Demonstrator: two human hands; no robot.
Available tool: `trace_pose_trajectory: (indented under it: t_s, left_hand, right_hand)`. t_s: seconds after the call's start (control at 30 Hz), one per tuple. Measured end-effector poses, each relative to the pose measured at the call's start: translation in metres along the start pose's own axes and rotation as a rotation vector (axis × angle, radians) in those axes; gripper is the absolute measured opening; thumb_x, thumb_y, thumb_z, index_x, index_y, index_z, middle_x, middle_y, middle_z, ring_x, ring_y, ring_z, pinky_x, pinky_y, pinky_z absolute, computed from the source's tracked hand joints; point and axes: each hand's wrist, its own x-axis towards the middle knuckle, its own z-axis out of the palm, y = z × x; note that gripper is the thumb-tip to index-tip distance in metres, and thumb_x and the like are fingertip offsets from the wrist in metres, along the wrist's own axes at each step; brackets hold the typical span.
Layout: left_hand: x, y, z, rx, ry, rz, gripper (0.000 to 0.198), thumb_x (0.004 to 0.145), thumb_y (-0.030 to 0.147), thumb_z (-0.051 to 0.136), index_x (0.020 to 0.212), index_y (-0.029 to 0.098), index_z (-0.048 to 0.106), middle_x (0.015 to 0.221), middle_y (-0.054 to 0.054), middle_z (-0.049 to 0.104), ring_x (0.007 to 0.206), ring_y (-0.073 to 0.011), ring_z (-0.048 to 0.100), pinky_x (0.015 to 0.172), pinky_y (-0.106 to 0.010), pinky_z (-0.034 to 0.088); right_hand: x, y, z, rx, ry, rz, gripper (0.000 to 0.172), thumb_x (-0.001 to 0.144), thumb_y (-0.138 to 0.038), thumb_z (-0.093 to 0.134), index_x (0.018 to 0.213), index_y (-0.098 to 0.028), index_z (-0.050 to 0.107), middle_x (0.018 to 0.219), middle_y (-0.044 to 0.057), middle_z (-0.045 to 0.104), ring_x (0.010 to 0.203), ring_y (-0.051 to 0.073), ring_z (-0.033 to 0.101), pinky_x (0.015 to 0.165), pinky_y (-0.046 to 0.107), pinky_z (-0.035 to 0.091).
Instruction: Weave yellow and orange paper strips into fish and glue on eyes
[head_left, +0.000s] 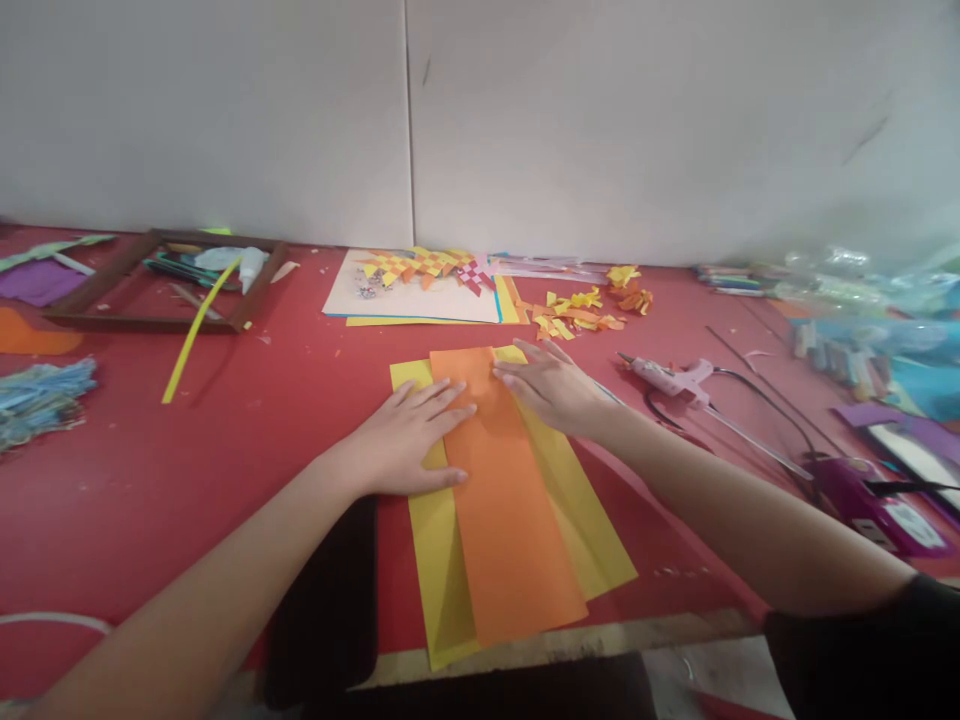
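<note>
An orange paper strip [510, 520] lies lengthwise over a wider yellow paper sheet [600, 540] in front of me. My left hand [405, 435] rests flat with fingers spread, its fingertips on the left edge of the orange paper and its palm over the yellow. At the top right corner of the orange paper, my right hand [551, 385] touches the edge with its fingertips, the fingers stretched out. A black flat object [330, 590] sits partly under my left forearm at the table's front edge.
Behind the papers are woven paper pieces [420, 265] on white sheets [337, 290] and yellow-orange paper scraps [574, 315]. To the right lies a pink glue gun [671, 380] with its cord, near a purple box [877, 505]. A brown frame [142, 322] and yellow strip [199, 330] are left.
</note>
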Motion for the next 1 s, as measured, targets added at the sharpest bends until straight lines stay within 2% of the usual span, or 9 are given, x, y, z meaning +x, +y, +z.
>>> trace_pose_trajectory:
  t_s: [0.13, 0.27, 0.37, 0.43, 0.63, 0.73, 0.87, 1.0]
  left_hand:
    - [0.0, 0.002, -0.002, -0.007, -0.01, -0.009, 0.081, 0.091, 0.068, 0.047, 0.156, 0.023, 0.032, 0.167, -0.01, 0.015, 0.154, -0.0314, 0.015, 0.122, -0.057, 0.012]
    - [0.0, 0.004, -0.004, -0.018, -0.022, -0.015, 0.081, 0.09, 0.068, 0.047, 0.156, 0.023, 0.032, 0.167, -0.01, 0.013, 0.155, -0.0318, 0.013, 0.122, -0.058, 0.011]
    - [0.0, 0.004, -0.005, -0.02, -0.031, -0.024, 0.082, 0.09, 0.067, 0.049, 0.156, 0.022, 0.032, 0.167, -0.011, 0.013, 0.155, -0.0326, 0.012, 0.122, -0.058, 0.011]
    - [0.0, 0.004, -0.005, -0.024, -0.026, -0.02, 0.081, 0.089, 0.066, 0.05, 0.156, 0.022, 0.033, 0.167, -0.011, 0.013, 0.154, -0.0327, 0.013, 0.122, -0.058, 0.011]
    - [0.001, 0.002, -0.003, -0.035, -0.001, -0.013, 0.081, 0.089, 0.067, 0.05, 0.156, 0.023, 0.033, 0.167, -0.011, 0.014, 0.154, -0.033, 0.014, 0.122, -0.058, 0.011]
    - [0.001, 0.002, -0.004, -0.025, -0.012, -0.02, 0.082, 0.089, 0.068, 0.049, 0.156, 0.024, 0.033, 0.168, -0.01, 0.012, 0.155, -0.0321, 0.013, 0.122, -0.058, 0.011]
    - [0.002, 0.003, -0.005, -0.014, -0.024, -0.026, 0.085, 0.088, 0.07, 0.048, 0.157, 0.022, 0.031, 0.167, -0.011, 0.013, 0.154, -0.033, 0.013, 0.122, -0.058, 0.012]
    - [0.002, 0.002, -0.003, -0.013, -0.003, -0.017, 0.086, 0.088, 0.073, 0.047, 0.156, 0.023, 0.033, 0.167, -0.011, 0.015, 0.154, -0.0348, 0.015, 0.122, -0.058, 0.013]
  right_hand:
    - [0.029, 0.014, -0.003, -0.072, 0.026, -0.027, 0.051, 0.105, -0.039, 0.024, 0.13, -0.025, 0.067, 0.139, 0.0, 0.063, 0.15, 0.032, 0.027, 0.121, 0.067, 0.018]
    - [0.052, 0.03, -0.004, -0.097, 0.005, -0.074, 0.046, 0.101, -0.048, 0.039, 0.127, -0.025, 0.069, 0.137, 0.001, 0.065, 0.151, 0.031, 0.027, 0.123, 0.062, 0.02]
    - [0.058, 0.038, -0.001, -0.115, -0.021, -0.105, 0.047, 0.095, -0.053, 0.052, 0.129, -0.025, 0.068, 0.138, 0.003, 0.064, 0.15, 0.033, 0.029, 0.122, 0.06, 0.023]
    - [0.056, 0.041, 0.001, -0.125, -0.018, -0.108, 0.052, 0.093, -0.054, 0.054, 0.136, -0.025, 0.063, 0.145, 0.005, 0.057, 0.15, 0.034, 0.028, 0.121, 0.061, 0.024]
    - [0.025, 0.041, 0.005, -0.134, 0.036, -0.088, 0.083, 0.088, -0.065, 0.057, 0.156, -0.023, 0.033, 0.163, 0.013, 0.029, 0.154, 0.036, 0.013, 0.119, 0.063, 0.022]
    - [0.0, 0.034, 0.004, -0.126, 0.032, -0.109, 0.088, 0.087, -0.066, 0.058, 0.158, -0.027, 0.026, 0.166, 0.011, 0.02, 0.154, 0.035, 0.007, 0.12, 0.062, 0.023]
    - [-0.038, 0.021, 0.007, -0.102, 0.016, -0.137, 0.084, 0.089, -0.061, 0.06, 0.159, -0.035, 0.021, 0.167, 0.007, 0.02, 0.154, 0.034, 0.008, 0.119, 0.061, 0.027]
    - [-0.071, 0.011, 0.014, -0.043, 0.01, -0.162, 0.09, 0.085, -0.059, 0.066, 0.159, -0.037, 0.019, 0.167, 0.006, 0.019, 0.154, 0.035, 0.007, 0.118, 0.063, 0.028]
